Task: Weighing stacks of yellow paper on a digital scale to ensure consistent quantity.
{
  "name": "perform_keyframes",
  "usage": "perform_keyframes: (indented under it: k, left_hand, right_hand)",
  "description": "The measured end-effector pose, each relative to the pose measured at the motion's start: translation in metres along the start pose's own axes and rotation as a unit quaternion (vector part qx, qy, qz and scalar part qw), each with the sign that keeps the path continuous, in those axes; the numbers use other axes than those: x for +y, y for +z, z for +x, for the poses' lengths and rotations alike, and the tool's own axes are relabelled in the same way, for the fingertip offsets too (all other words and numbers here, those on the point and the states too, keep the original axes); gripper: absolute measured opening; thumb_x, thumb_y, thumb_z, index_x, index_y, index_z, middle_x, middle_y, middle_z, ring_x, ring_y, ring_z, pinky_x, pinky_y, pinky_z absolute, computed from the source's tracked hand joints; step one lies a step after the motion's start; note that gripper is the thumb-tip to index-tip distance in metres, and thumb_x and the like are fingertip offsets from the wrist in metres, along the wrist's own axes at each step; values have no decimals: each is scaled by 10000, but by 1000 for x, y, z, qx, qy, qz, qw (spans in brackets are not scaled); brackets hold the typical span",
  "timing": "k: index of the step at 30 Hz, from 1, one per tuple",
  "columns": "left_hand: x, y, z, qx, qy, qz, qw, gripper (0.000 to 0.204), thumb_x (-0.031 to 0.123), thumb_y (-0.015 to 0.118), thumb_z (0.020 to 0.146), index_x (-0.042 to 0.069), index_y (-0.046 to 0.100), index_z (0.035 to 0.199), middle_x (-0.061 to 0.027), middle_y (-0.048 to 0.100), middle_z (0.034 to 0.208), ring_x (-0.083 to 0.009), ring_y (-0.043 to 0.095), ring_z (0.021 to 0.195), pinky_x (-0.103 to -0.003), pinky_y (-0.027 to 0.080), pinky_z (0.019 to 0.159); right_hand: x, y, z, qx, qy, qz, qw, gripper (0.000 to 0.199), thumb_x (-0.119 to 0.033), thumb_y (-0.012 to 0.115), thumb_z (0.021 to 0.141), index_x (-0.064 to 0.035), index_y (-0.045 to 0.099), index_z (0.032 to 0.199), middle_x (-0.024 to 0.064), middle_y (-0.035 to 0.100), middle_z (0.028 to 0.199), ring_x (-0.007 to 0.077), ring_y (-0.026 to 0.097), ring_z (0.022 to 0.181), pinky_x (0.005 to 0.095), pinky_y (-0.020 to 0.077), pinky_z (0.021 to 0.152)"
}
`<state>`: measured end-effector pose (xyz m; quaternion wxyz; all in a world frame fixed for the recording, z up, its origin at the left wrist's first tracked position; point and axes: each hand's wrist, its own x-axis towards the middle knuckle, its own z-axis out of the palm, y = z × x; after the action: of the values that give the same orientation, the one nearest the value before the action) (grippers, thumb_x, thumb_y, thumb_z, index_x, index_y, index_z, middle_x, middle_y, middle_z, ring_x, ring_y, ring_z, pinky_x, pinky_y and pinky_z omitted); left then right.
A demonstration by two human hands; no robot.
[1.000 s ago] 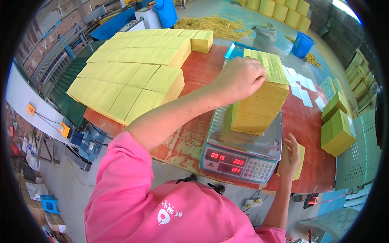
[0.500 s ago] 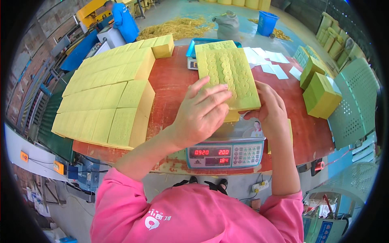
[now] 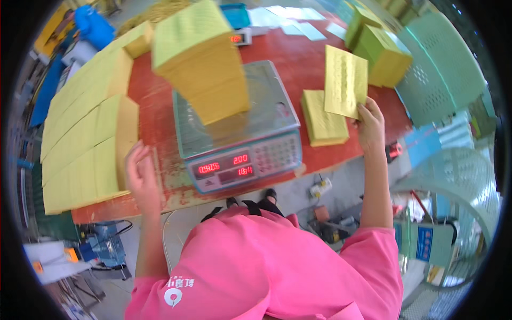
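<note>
A tall stack of yellow paper (image 3: 208,80) stands on the digital scale (image 3: 240,144), its top reaching up toward me. My right hand (image 3: 368,120), closed, pinches the lower right corner of a thin yellow sheet embossed with coin-like rings (image 3: 345,80); whether it is one sheet or a few I cannot tell. Behind and below that sheet, a shorter yellow paper stack (image 3: 324,125) lies on the table right of the scale. My left hand (image 3: 143,178) is empty, fingers apart, beside the near end of the rows of yellow paper blocks (image 3: 88,144).
White paper slips (image 3: 290,21) lie at the table's far side, near a second scale with a blue tray (image 3: 236,16). Yellow blocks (image 3: 381,56) stand at the right edge beside a green perforated chair (image 3: 442,66). A person in blue (image 3: 93,26) is at the far left.
My hands have left the stack on the scale and moved apart, the right one rightward with a yellow sheet, the left one toward the rows. The view has shifted, and the scale's display has changed.
</note>
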<state>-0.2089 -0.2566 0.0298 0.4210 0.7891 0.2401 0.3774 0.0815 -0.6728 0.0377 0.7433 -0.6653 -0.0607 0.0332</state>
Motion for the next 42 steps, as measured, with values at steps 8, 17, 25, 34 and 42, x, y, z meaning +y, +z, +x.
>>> perform_keyframes:
  k: [8, 17, 25, 34, 42]
  left_hand:
    - [-9, 41, -22, -25, -118, -119, 985, 256, 116, 483, 1016, -6, 579, 1219, -120, 584, 1291, -184, 598, 1116, -322, 484, 943]
    - [-8, 34, -54, 26, -177, -145, 973, 261, 147, 514, 1007, -8, 587, 1204, -125, 594, 1283, -195, 601, 1119, -324, 493, 932]
    - [-13, 19, -64, 53, -220, -140, 964, 266, 124, 548, 986, -17, 567, 1211, -141, 593, 1268, -231, 602, 1129, -347, 490, 932]
    - [-17, 1, -47, 67, -202, -159, 964, 291, 167, 542, 994, -4, 547, 1230, -136, 594, 1263, -228, 600, 1136, -356, 489, 932]
    - [47, 26, 117, -96, -212, -298, 926, 692, 515, 455, 997, -21, 399, 1430, -194, 487, 1386, -290, 506, 1260, -400, 429, 1016]
  right_hand:
    - [43, -49, 3, -12, 121, -73, 990, 253, -69, 525, 949, 4, 581, 1185, 59, 665, 851, 100, 591, 576, 216, 433, 497]
    - [66, -46, 6, -30, 124, -213, 969, 326, -52, 561, 891, 47, 580, 1201, 101, 674, 813, 111, 610, 558, 238, 431, 435]
    - [76, -61, 13, -57, 43, -370, 926, 388, -89, 586, 892, -3, 581, 1270, 73, 664, 772, 122, 613, 617, 280, 498, 538]
    - [29, 3, 1, -11, -178, -493, 852, 439, -139, 621, 921, -88, 548, 1351, 93, 654, 1172, 161, 638, 938, 297, 481, 831]
    - [14, 175, 36, -184, -125, -13, 975, 427, -285, 482, 1024, -16, 539, 1351, 88, 577, 1340, 191, 539, 1225, 332, 417, 1003]
